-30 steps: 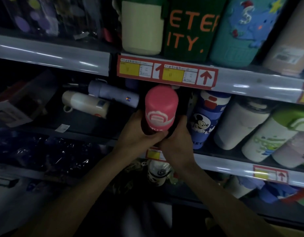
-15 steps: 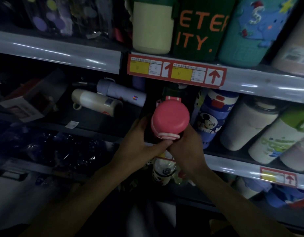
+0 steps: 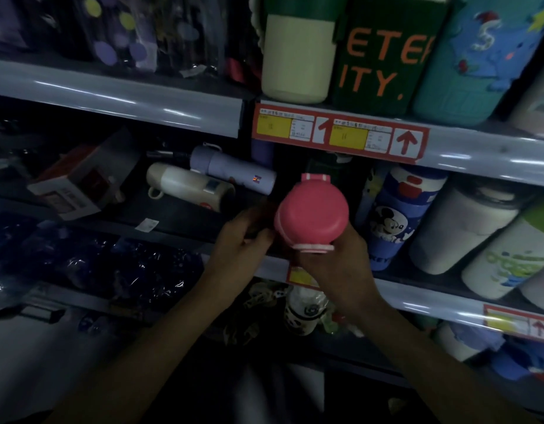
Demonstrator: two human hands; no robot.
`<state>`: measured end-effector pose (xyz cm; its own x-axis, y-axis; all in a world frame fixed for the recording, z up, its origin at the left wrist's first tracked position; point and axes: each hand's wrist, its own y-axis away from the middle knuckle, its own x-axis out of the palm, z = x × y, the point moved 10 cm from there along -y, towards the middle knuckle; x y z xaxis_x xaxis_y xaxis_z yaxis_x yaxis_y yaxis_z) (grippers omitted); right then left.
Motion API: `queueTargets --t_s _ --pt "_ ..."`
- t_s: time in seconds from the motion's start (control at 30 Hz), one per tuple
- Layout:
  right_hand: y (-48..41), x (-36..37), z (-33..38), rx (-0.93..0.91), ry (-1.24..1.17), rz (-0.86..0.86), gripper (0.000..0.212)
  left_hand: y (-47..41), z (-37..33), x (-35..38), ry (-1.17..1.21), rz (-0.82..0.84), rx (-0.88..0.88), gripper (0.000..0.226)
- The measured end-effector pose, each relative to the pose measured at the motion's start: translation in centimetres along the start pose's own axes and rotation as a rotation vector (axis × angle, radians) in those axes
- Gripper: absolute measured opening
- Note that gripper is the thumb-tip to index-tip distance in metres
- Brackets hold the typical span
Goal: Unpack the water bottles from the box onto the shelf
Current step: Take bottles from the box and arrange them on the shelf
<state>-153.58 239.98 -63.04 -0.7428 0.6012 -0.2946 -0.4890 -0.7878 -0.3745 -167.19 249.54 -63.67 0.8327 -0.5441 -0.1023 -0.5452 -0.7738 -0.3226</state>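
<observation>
A pink bottle [image 3: 312,220] is held at the front edge of the middle shelf [image 3: 432,301], its cap turned toward the camera, just left of a Mickey bottle [image 3: 399,218]; it is clasped from below by the right hand [image 3: 341,273]; the left hand [image 3: 241,246] is set against its left side with fingers curled, though whether it grips cannot be told; a lilac bottle [image 3: 234,171] and a cream bottle [image 3: 188,186] are seen lying behind.

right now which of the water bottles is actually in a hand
The bottle with the round pink plastic cap: the right hand grips it; the others stand or lie on shelves.
</observation>
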Motion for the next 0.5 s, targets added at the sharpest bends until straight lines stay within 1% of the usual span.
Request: queueTargets --t_s 0.07,0.1,0.13,0.23,0.3,0.37,0.43,0.5 --pt "0.8 -1.3 -0.4 0.018 -0.023 0.014 0.084 -0.6 0.8 0.0 -0.033 -0.039 -0.031 0.034" --pt "1.3 -2.1 -0.7 0.036 -0.040 0.013 0.085 -1.0 1.2 0.0 -0.056 -0.057 -0.049 0.033" --pt "1.8 -2.8 -0.8 0.051 -0.049 0.009 0.083 -1.3 1.6 0.1 -0.081 -0.073 -0.058 0.032" --pt "3.1 -4.8 -1.4 0.095 -0.059 -0.014 0.061 -2.5 3.1 1.0 -0.142 -0.084 -0.089 0.032" --pt "3.6 -5.8 -1.6 0.111 -0.062 -0.030 0.051 -3.1 3.7 1.6 -0.174 -0.099 -0.119 0.030" --pt "4.0 -6.5 -1.7 0.125 -0.054 -0.044 0.049 -3.5 4.0 2.2 -0.204 -0.112 -0.146 0.039" --pt "4.2 -7.3 -1.9 0.139 -0.043 -0.064 0.048 -3.9 4.1 2.9 -0.211 -0.113 -0.161 0.039" --pt "4.5 -7.8 -1.8 0.147 -0.027 -0.069 0.053 -4.2 4.3 3.4 -0.243 -0.134 -0.159 0.040"
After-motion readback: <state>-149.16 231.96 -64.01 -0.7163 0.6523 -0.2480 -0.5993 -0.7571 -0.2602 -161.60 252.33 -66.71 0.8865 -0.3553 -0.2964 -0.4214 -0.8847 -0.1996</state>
